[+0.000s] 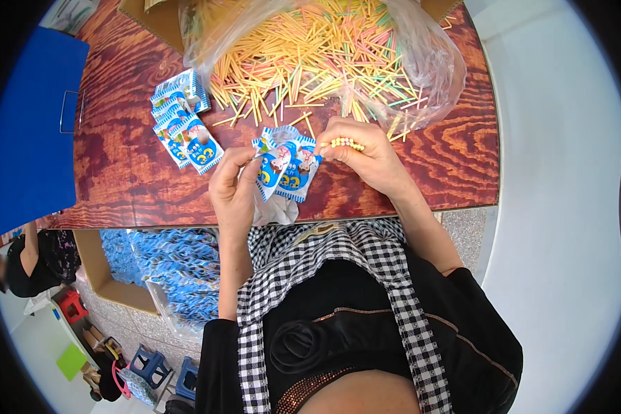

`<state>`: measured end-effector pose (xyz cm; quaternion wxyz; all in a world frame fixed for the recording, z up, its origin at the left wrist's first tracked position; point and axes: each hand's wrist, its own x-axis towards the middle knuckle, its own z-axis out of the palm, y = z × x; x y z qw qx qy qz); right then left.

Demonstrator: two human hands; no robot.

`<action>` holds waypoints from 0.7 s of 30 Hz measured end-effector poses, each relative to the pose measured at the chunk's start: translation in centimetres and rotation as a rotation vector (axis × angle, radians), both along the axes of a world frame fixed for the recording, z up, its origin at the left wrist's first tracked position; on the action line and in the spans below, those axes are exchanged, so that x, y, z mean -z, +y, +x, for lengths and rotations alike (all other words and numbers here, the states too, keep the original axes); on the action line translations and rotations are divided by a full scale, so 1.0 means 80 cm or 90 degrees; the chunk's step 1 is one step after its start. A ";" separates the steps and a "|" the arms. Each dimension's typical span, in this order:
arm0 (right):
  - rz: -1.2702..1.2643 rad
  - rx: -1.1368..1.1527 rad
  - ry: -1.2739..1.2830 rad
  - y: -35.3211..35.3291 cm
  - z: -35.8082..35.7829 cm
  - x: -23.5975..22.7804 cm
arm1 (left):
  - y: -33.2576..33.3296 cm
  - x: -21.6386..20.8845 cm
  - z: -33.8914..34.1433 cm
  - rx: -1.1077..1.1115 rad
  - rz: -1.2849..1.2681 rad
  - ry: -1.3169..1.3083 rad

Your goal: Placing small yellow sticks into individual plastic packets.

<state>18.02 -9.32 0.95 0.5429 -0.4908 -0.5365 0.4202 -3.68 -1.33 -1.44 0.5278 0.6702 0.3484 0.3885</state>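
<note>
Between my two hands, near the table's front edge, are two overlapping small blue-and-white packets with cartoon print. My left hand [233, 186] is closed in a pinch on the left packet [273, 168]. My right hand [370, 157] pinches the upper right edge of the right packet [298, 176]. Those same right fingers also wrap round a small bundle of thin pastel sticks [346, 143], whose ends show. Below the packets lies something white and crumpled [277, 211], partly hidden. A group of similar packets [199, 146] lies overlapped to the left of my left hand.
Across the far side of the wood-patterned table [455, 179], a clear plastic bag [440, 65] spills loose pastel sticks [303, 52]. A blue panel [31, 124] stands at the left. Below the table, a cardboard box [110, 284] holds many blue packets [176, 269]. Another person [41, 262] is at far left.
</note>
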 end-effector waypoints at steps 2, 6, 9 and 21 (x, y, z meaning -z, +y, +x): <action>-0.019 0.003 0.015 0.001 0.001 0.002 | 0.000 0.002 0.004 0.016 0.057 0.046; -0.061 0.144 0.317 0.023 0.011 -0.002 | -0.007 0.001 0.033 0.057 0.085 0.039; -0.031 0.133 0.513 0.040 0.009 -0.019 | -0.014 0.002 0.051 0.077 0.011 -0.006; -0.032 0.075 0.492 0.026 -0.024 0.000 | -0.028 0.015 0.059 0.062 -0.183 -0.092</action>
